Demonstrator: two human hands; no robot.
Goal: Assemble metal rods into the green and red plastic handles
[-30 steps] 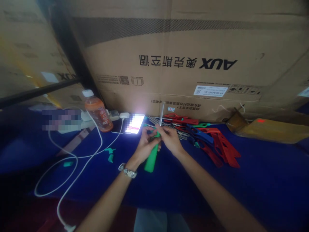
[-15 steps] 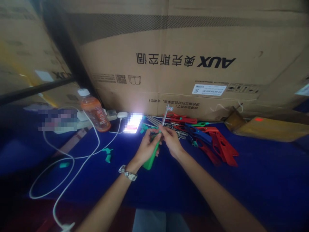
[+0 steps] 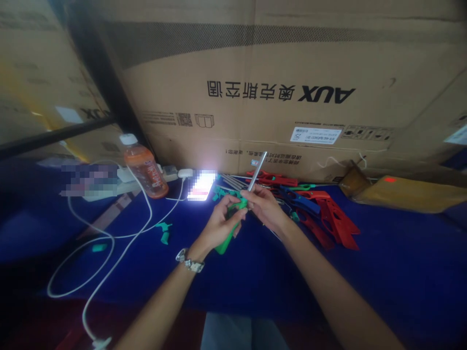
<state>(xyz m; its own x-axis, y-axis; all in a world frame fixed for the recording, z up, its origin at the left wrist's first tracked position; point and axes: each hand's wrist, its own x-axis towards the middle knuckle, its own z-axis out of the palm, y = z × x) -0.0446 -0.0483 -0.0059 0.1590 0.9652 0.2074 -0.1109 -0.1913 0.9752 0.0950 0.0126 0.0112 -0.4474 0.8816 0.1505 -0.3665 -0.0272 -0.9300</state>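
Note:
My left hand (image 3: 219, 226) is closed round a green lighter handle (image 3: 225, 244), of the long-nosed kind, holding it at a slant above the blue tabletop. A slim silver metal tube (image 3: 258, 171) rises from the handle's upper end, tilted up and to the right. The fingers of my right hand (image 3: 269, 208) pinch this tube near its base. Whether the tube sits inside the handle is hidden by my fingers. Behind my hands lie several loose metal tubes (image 3: 233, 182) and small teal plastic parts (image 3: 219, 193).
Red lighter handles (image 3: 337, 221) and a blue one (image 3: 301, 200) are piled at right, before a yellow box (image 3: 412, 194). Left stand a bottle (image 3: 145, 167), a lit phone (image 3: 202, 186) and looping white cable (image 3: 118, 265). A teal trigger-like part (image 3: 165, 233) lies nearby. A large carton (image 3: 175, 63) forms the back.
My right hand has shifted slightly right and turned. The metal tube leans further right, with more of it showing. My left hand stays almost in place with the green handle.

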